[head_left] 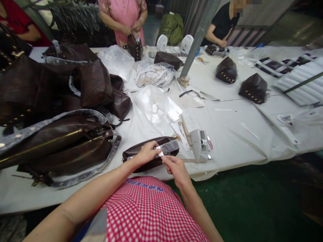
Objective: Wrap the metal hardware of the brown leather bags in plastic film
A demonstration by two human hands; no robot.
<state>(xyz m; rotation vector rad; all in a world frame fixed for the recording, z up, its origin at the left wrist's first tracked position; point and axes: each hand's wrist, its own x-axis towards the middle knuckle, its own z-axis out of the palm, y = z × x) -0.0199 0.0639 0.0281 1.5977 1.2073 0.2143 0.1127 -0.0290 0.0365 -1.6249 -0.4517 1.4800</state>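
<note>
A dark brown leather handbag point(133, 151) lies at the table's near edge, directly in front of me. Across its top runs a strap point(170, 146) wrapped in clear plastic. My left hand point(148, 153) is closed on this strap, thumb and fingers pinching it. A small white piece point(160, 153), perhaps a label or tape, shows at the strap between my hands. My right hand point(175, 166) pinches the lower end of that white piece. Just right of the bag stands a pale tape dispenser point(200, 144).
More brown bags point(58, 80) are heaped at the left, with a zipped bag point(73, 141) nearest. Plastic bags point(153, 102) and paper scraps lie mid-table. A metal pole point(199, 40) rises from the table. People point(123, 20) work across it; two small fans point(186, 42) stand there.
</note>
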